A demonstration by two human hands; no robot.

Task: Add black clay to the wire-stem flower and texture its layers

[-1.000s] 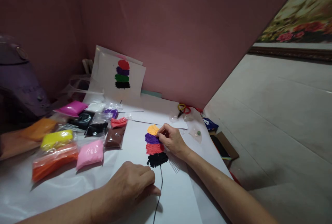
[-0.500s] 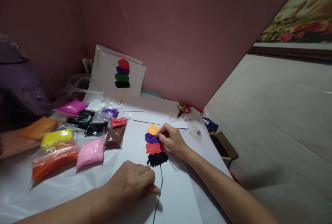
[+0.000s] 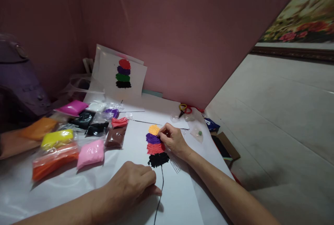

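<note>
A white sheet of paper (image 3: 180, 197) carries a stack of textured clay bands: orange-yellow (image 3: 153, 129), purple (image 3: 151, 138), coral (image 3: 154, 148) and black (image 3: 158, 160). A thin black line (image 3: 163, 176) runs down from the stack. My right hand (image 3: 171, 138) is pinched closed at the right edge of the purple and orange-yellow bands; what it pinches is hidden. Pale fork-like tines (image 3: 175, 166) show below that hand; whether it holds them I cannot tell. My left hand (image 3: 135, 183) rests curled on the paper, its thumb beside the black line, the other fingertips hidden.
Clay packets, such as a pink packet (image 3: 90, 154) and a brown packet (image 3: 115, 138), lie at left. Another person's forearm (image 3: 15, 144) reaches in there. A finished-looking clay picture (image 3: 104, 75) leans on the pink wall. Scissors (image 3: 184, 109) lie at the back.
</note>
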